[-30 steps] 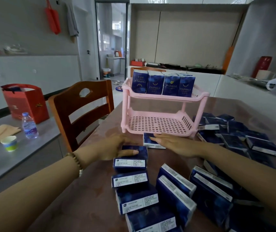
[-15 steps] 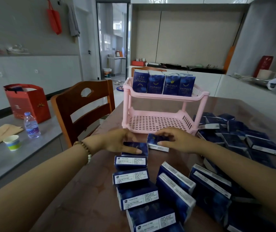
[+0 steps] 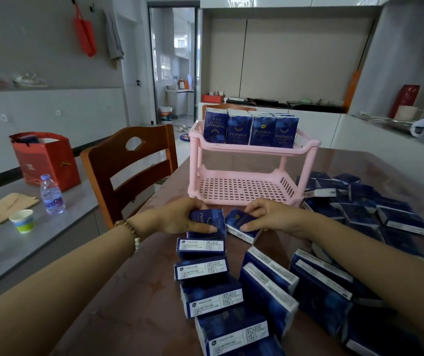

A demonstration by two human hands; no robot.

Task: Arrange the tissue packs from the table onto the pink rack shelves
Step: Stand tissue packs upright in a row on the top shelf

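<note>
Tissue packs (image 3: 200, 269) on brown kitchen table (image 3: 128, 317), one pinched in left hand (image 3: 180, 218), another in right hand (image 3: 277, 217).

**kitchen_lurker:** what's all that stuff actually made of?

**me:** The tissue pack (image 3: 207, 222) in my left hand (image 3: 180, 218) has a thin plastic film wrap, glossy and a bit crinkly. The pink rack (image 3: 239, 188) is smooth moulded plastic with a soft sheen. The table (image 3: 134, 317) is brown, polished and throws reflections.

**kitchen_lurker:** and the chair?

**me:** The chair (image 3: 103, 155) is varnished wood with a slight shine. The water bottle (image 3: 51, 195) is clear plastic, the cup (image 3: 23, 220) looks like paper, the red gift bag (image 3: 46, 160) is matt card, and the grey countertop (image 3: 39, 253) is matt too.
</note>
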